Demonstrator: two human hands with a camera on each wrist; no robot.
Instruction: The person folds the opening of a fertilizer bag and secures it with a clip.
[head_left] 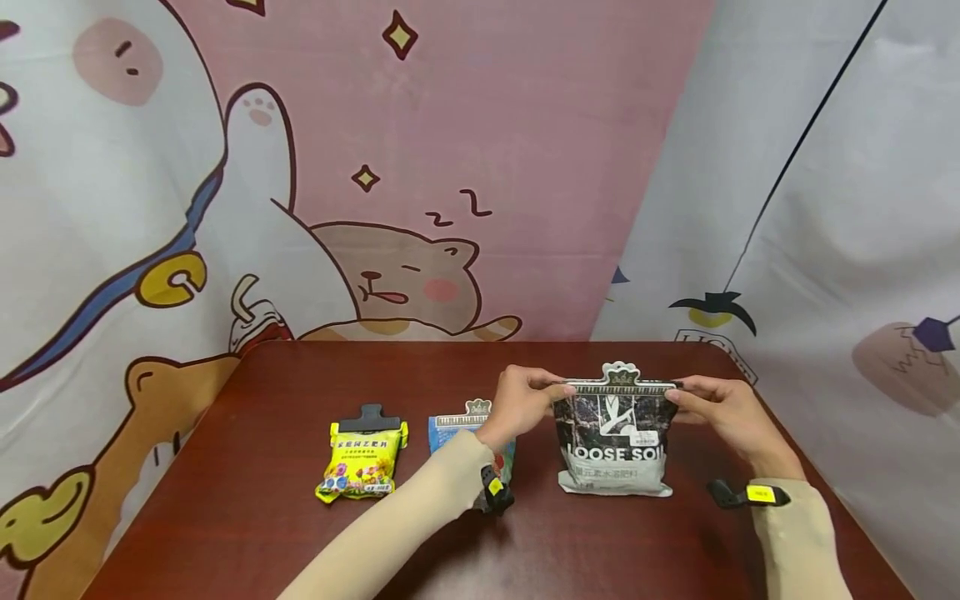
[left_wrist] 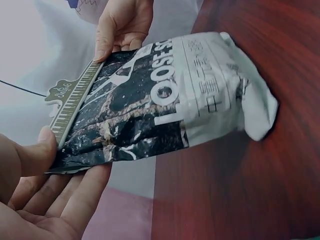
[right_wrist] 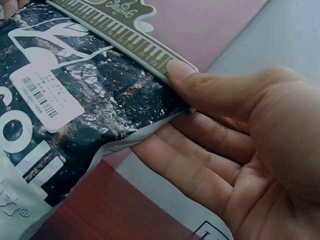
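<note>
A black and grey bag (head_left: 615, 450) printed "LOOSE SOIL" is held upright at the right of the table. Across its top edge sits a clip (head_left: 621, 382) with a piano-key pattern and a scalloped handle. My left hand (head_left: 521, 408) pinches the bag's top left corner at the clip's end, thumb in front and fingers behind. At the other top corner my right hand (head_left: 731, 417) pinches bag and clip end the same way. In the left wrist view the lower end of the bag (left_wrist: 215, 85) looks close to the tabletop; whether it touches cannot be told.
A yellow flower-printed bag (head_left: 363, 462) with a black clip (head_left: 369, 418) stands at the left of the table (head_left: 255, 500). Beside it is a blue bag (head_left: 444, 435) with a piano-key clip (head_left: 457, 419), partly hidden by my left arm. A cartoon-printed curtain (head_left: 487, 125) hangs behind.
</note>
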